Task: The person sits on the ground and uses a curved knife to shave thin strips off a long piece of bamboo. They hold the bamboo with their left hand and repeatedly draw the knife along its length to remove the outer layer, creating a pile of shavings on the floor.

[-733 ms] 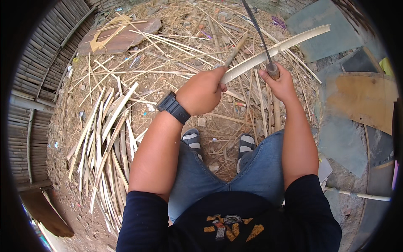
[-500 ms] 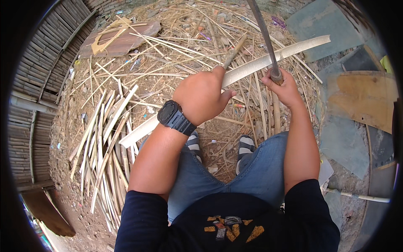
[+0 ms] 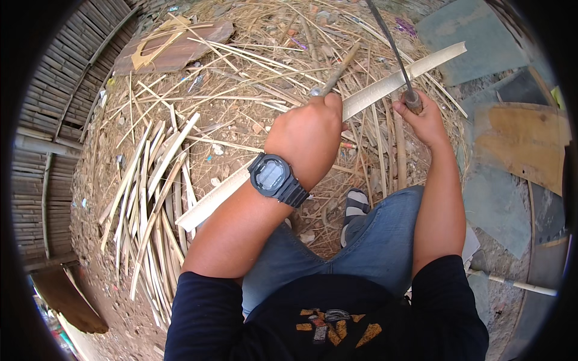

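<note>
A long, pale split bamboo strip [image 3: 372, 94] slants from beside my left forearm up to the far right, its hollow face up. My left hand [image 3: 308, 129] is closed around its middle, with a dark watch [image 3: 274, 177] on the wrist. My right hand [image 3: 426, 120] grips the handle of a long knife [image 3: 388, 41]. The narrow dark blade points away from me and crosses the strip's far part; whether it is cutting in cannot be told. Just beyond my left knuckles is a round stick [image 3: 343, 67], its lower end hidden.
A heap of split bamboo strips [image 3: 153, 204] lies on the ground at the left. More loose strips and shavings cover the far ground, near a brown board [image 3: 208, 37]. Grey sheets [image 3: 497, 204] lie at the right, and a bamboo wall [image 3: 54, 90] stands at the left.
My left hand has turned and shifted right, so the watch face shows more. My right hand has moved slightly right with the knife. The strip's far end is tilted a little higher.
</note>
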{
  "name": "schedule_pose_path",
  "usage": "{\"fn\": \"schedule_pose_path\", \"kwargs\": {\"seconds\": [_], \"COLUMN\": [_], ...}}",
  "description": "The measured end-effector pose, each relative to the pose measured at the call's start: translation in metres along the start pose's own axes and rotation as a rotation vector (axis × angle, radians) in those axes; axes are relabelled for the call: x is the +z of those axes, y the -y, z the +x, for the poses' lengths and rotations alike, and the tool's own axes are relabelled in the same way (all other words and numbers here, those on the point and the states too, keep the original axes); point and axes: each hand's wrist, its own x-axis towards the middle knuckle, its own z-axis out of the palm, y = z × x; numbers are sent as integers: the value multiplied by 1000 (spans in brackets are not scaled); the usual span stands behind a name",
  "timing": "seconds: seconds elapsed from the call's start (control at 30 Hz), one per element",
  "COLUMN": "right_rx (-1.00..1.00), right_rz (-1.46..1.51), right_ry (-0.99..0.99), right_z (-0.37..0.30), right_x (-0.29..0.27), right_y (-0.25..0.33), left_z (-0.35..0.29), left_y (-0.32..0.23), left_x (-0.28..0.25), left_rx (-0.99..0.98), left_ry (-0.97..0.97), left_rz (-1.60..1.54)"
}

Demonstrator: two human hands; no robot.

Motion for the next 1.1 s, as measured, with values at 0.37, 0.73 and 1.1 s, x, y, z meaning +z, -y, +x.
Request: {"fn": "schedule_pose_path", "kwargs": {"seconds": [0.37, 0.73, 1.1], "right_rx": [60, 55, 62], "right_rz": [-17, -46, -112], "right_ry": [-98, -64, -69], "right_z": [11, 9, 6], "right_x": [-3, -4, -9], "right_y": [-20, -10, -5], "left_z": [-1, 2, 4], "left_y": [13, 17, 17], "left_x": [-6, -5, -2], "left_rx": [6, 0, 0], "left_ry": [-52, -115, -132], "left_rz": [20, 10, 25]}}
